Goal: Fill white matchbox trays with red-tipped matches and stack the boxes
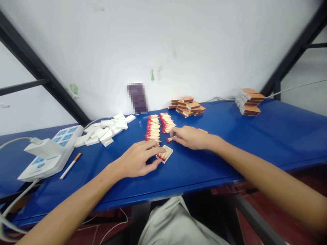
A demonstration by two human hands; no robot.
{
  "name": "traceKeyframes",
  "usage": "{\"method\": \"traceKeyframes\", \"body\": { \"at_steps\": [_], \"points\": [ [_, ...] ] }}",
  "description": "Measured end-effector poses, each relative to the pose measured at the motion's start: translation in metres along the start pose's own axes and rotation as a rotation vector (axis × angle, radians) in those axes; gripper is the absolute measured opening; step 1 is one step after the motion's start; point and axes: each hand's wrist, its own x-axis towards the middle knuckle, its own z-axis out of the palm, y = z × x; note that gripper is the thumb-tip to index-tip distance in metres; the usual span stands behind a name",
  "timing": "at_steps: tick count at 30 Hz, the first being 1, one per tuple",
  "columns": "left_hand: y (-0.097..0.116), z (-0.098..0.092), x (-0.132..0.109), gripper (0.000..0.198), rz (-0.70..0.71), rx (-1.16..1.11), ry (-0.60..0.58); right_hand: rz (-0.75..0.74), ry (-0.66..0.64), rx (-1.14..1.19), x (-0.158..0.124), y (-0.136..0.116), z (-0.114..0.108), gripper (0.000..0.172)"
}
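My left hand (139,159) grips a small white matchbox tray (165,153) partly filled with red-tipped matches, thumb and fingers closed on its near end. My right hand (188,136) lies just beyond the tray and pinches a few matches (170,139) between thumb and fingers. Two rows of loose red-tipped matches (159,125) lie on the blue table (255,139) right behind both hands.
A heap of empty white trays (106,130) lies at the left. Brown matchbox sleeves are stacked at the back centre (188,106) and back right (249,101). A white power strip (52,150) with cable and a cigarette (71,165) sit at the far left.
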Motion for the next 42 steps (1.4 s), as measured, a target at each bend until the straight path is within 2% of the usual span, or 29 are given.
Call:
{"method": "traceKeyframes", "body": {
  "at_steps": [3,8,21,29,42],
  "points": [
    [-0.0007,0.0007,-0.0003,0.027,-0.001,0.001,0.000,-0.037,0.022,-0.007,0.0019,0.0023,0.0024,0.033],
    [-0.0011,0.0017,-0.0006,0.027,0.003,-0.001,0.002,-0.139,0.032,-0.047,0.0048,0.0052,0.0022,0.031],
    [-0.0010,0.0003,0.0002,0.026,0.007,0.001,0.017,-0.119,0.079,-0.027,0.0065,0.0057,0.0038,0.024],
    [-0.0017,0.0018,-0.0007,0.026,0.013,0.012,0.021,-0.193,0.173,0.028,0.0071,0.0083,0.0069,0.015],
    [-0.0021,0.0026,-0.0016,0.025,0.008,0.014,0.024,-0.211,0.148,0.005,0.0094,0.0101,0.0083,0.022]
  ]
}}
